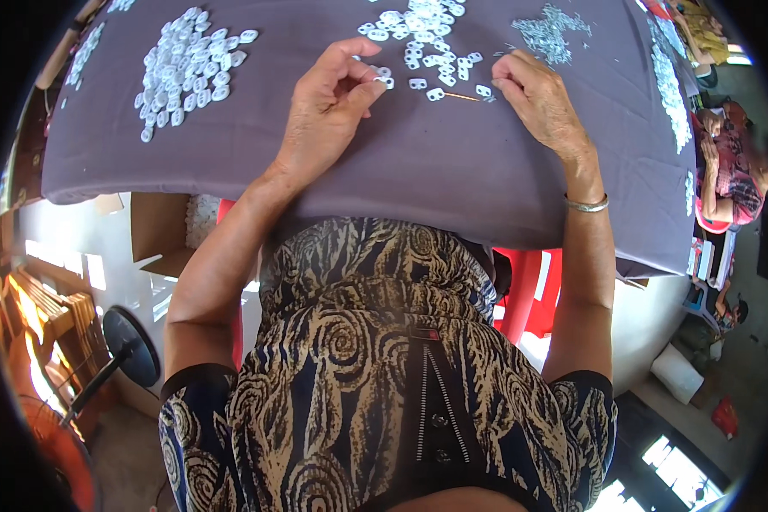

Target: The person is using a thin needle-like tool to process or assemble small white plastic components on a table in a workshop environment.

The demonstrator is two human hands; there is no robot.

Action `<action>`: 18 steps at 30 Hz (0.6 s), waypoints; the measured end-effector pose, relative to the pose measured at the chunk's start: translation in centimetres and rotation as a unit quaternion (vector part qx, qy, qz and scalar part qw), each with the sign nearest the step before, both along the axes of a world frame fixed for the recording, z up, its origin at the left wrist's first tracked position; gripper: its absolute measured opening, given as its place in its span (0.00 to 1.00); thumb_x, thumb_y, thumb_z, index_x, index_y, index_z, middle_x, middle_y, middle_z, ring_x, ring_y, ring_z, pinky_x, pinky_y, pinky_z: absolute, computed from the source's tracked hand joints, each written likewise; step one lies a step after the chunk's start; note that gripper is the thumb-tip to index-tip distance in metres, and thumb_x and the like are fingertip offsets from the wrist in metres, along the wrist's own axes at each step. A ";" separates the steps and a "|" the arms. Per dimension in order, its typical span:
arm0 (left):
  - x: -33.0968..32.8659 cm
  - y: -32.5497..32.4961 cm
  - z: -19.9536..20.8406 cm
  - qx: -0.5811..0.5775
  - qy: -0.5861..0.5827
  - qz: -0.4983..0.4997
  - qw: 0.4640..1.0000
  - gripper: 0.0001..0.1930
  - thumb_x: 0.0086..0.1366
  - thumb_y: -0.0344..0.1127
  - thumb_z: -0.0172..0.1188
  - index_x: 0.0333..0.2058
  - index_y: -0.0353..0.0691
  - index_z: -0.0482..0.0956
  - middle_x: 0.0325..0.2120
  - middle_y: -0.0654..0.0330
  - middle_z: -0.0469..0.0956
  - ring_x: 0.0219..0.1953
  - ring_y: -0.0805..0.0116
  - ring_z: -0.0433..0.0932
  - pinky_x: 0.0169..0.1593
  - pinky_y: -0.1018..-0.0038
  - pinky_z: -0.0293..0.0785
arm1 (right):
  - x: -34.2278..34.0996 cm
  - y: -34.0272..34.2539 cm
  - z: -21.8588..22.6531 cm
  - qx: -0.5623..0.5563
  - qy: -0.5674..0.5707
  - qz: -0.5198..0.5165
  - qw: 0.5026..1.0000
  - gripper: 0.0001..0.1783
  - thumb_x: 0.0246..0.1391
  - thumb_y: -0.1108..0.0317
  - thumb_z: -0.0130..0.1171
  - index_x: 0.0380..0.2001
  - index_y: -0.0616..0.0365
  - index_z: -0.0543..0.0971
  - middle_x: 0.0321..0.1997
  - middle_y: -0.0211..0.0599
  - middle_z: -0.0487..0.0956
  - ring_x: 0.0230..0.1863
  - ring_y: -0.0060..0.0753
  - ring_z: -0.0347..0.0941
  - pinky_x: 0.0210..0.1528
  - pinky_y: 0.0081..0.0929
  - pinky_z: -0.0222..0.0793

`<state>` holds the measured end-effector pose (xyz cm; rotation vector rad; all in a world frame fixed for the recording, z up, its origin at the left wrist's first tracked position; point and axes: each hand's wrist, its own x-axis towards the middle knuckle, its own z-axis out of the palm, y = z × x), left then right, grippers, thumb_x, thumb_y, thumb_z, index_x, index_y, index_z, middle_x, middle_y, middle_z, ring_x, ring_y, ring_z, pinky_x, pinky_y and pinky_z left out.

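Note:
My left hand is raised over the table, thumb and fingers pinched on a small white plastic piece with holes. To its right, my right hand has its thumb and forefinger pressed together beside a loose white piece. Whatever those fingertips hold is too small to make out. Between the hands lies a thin wooden stick, one end touching a white two-holed piece. A scattered heap of similar white pieces spreads beyond. Past my right hand is a pile of thin metal pins.
A grey cloth covers the table. At the left lies a heap of rounded white plastic pieces; more white pieces line the right edge. Below are a cardboard box and a black fan-like disc. Another person sits at the right.

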<state>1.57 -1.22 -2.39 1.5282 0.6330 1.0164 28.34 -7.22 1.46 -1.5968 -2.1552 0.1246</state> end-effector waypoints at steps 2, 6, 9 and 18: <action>0.0 0.0 0.0 0.003 -0.004 0.005 1.000 0.16 0.60 0.22 0.56 0.47 0.40 0.70 0.26 0.69 0.71 0.25 0.85 0.65 0.29 0.85 0.67 | -1.2 -0.1 0.8 0.002 0.044 -0.039 0.998 0.02 0.54 0.75 0.54 0.30 0.61 0.71 0.26 0.30 0.71 0.27 0.25 0.67 0.32 0.23 0.65; -0.2 -0.2 0.3 -0.020 0.019 -0.005 1.000 0.18 0.61 0.23 0.56 0.49 0.40 0.69 0.27 0.68 0.72 0.26 0.82 0.66 0.31 0.84 0.66 | -5.9 0.8 2.0 -0.045 0.178 -0.055 0.981 0.02 0.56 0.75 0.52 0.32 0.61 0.74 0.28 0.25 0.74 0.30 0.18 0.68 0.34 0.19 0.65; -0.1 -0.1 0.1 -0.020 0.017 -0.007 1.000 0.18 0.61 0.23 0.56 0.49 0.39 0.69 0.27 0.68 0.73 0.26 0.82 0.67 0.31 0.85 0.67 | -8.2 2.2 1.4 -0.083 0.239 0.006 0.968 0.06 0.57 0.73 0.53 0.37 0.60 0.77 0.32 0.25 0.77 0.34 0.15 0.70 0.38 0.16 0.67; 0.0 -0.1 0.0 0.020 0.027 0.014 0.999 0.17 0.59 0.23 0.56 0.48 0.38 0.69 0.26 0.67 0.73 0.26 0.82 0.68 0.31 0.83 0.69 | -9.5 3.4 -0.5 -0.186 0.435 0.007 0.881 0.07 0.56 0.69 0.58 0.35 0.62 0.78 0.29 0.25 0.75 0.27 0.13 0.63 0.28 0.14 0.60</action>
